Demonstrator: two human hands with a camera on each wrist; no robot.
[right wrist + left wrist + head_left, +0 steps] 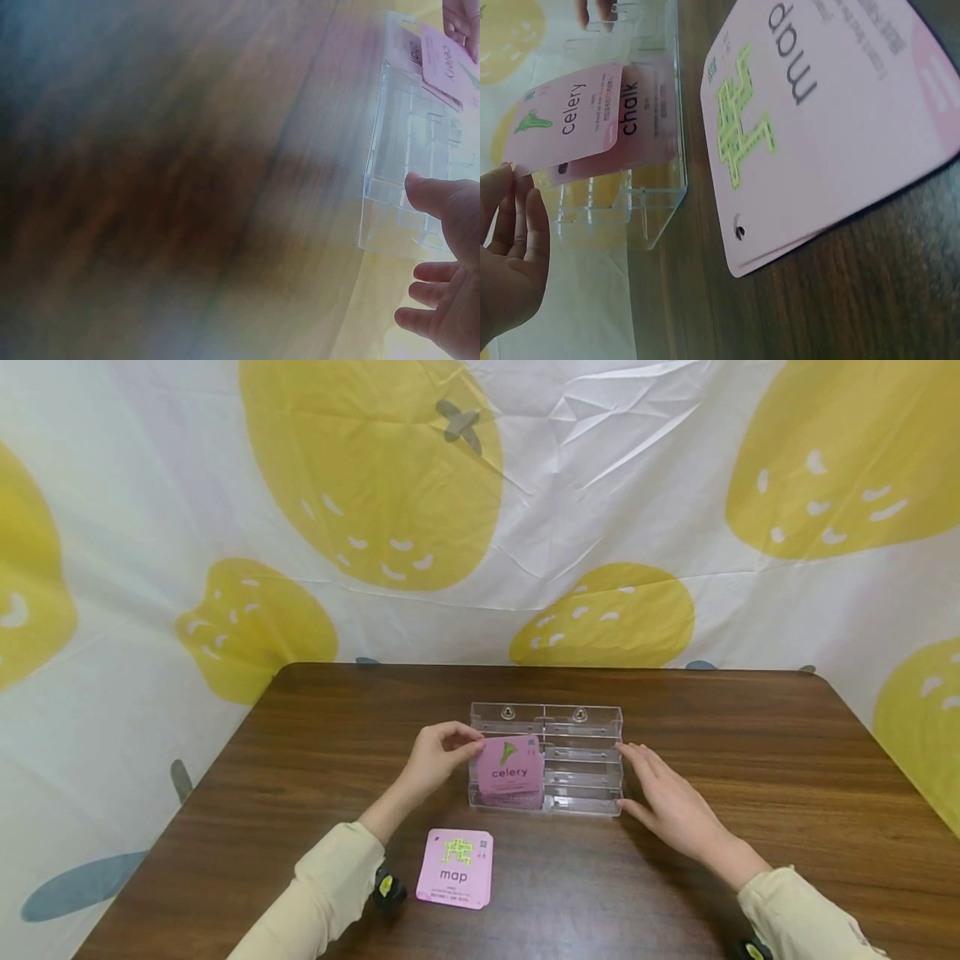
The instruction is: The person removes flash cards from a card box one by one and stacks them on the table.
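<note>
My left hand [438, 756] pinches a pink "celery" card [511, 766] by its upper left corner, at the left column of a clear plastic tiered holder [582, 804]. Behind it in the left wrist view, a pink "chalk" card [630, 109] stands in the holder's front left pocket. My right hand [670, 797] has its fingers extended along the holder's right side, fingertips at its edge. Nearer the front, a small stack of pink cards with "map" [454, 870] on top lies flat on the table, right of my left wrist.
The brown wooden table [337, 710] carries the holder near its middle. Behind it hangs a white cloth [600, 518] with yellow fruit prints. Two ring-like fittings show on the holder's back panel [543, 714].
</note>
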